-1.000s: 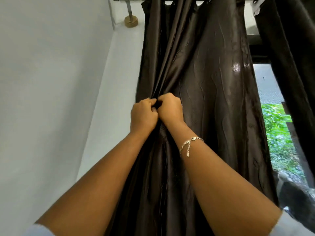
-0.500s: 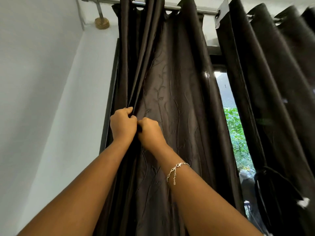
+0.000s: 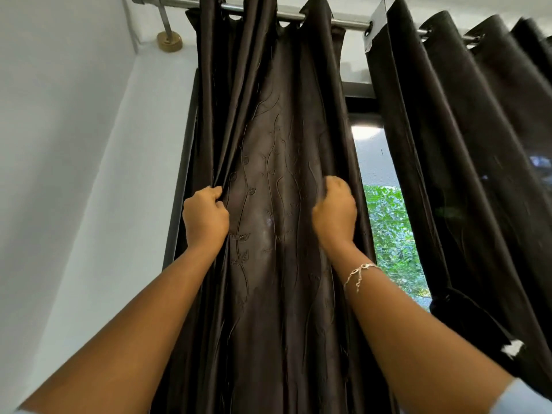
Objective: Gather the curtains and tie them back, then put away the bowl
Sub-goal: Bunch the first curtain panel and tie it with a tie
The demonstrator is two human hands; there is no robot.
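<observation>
A dark brown left curtain (image 3: 268, 138) with a vine pattern hangs from a metal rod (image 3: 352, 23) in front of me. My left hand (image 3: 204, 216) grips a bunch of its folds near the left edge. My right hand (image 3: 336, 212), a thin bracelet on its wrist, grips the fabric close to the curtain's right edge. A flat stretch of cloth lies between the two hands. A second dark curtain (image 3: 466, 138) hangs at the right. No bowl is in view.
A white wall (image 3: 59, 174) fills the left side, with the rod's brass bracket (image 3: 169, 40) high in the corner. Between the curtains the window (image 3: 385, 222) shows green leaves outside. A dark tie-back or bundle (image 3: 472, 324) hangs at the right curtain's lower part.
My right hand has moved right along the curtain, away from my left hand, spreading a flat panel between them. The view has tilted up and shifted left.
</observation>
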